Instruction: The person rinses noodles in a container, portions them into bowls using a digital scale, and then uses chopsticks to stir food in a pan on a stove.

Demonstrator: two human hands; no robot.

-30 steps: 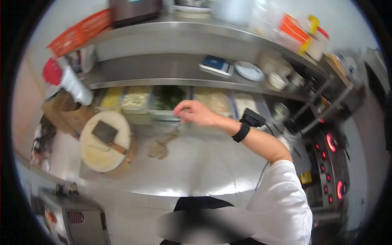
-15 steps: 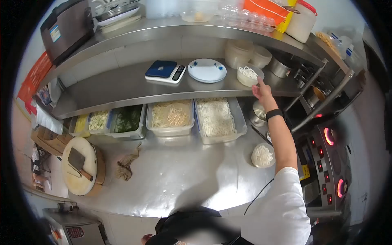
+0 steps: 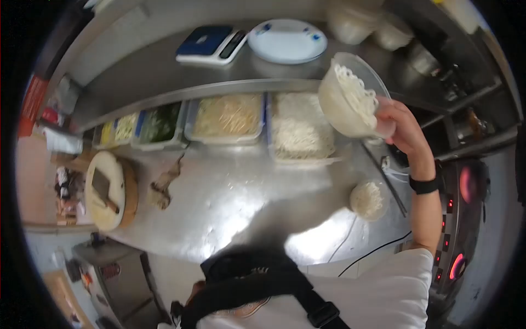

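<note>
My right hand (image 3: pixel 402 123) grips the rim side of a translucent plastic bowl (image 3: pixel 335 109) and holds it tilted in the air in front of the shelf edge. Thick white noodles (image 3: pixel 356 96) lie inside it. Below, on the steel counter, stands a second clear bowl of white noodles (image 3: pixel 368 201). To the left of the held bowl is a clear tub of white noodles (image 3: pixel 298 134). Only a small patch of my left hand (image 3: pixel 195 290) shows low at my body, behind a black strap; its fingers are hidden.
The shelf (image 3: pixel 137 82) carries a kitchen scale (image 3: pixel 211 45), blue-patterned plates (image 3: pixel 286 41) and stacked bowls. Several food tubs (image 3: pixel 224 118) line the counter's back. At left are a cleaver (image 3: pixel 104 189) on a round chopping board (image 3: pixel 101 214) and a cloth (image 3: pixel 161 189). Glowing burners (image 3: pixel 457 266) stand right.
My right hand has lifted the noodle bowl off the shelf and brought it closer, tilting it. The camera view has shifted downward.
</note>
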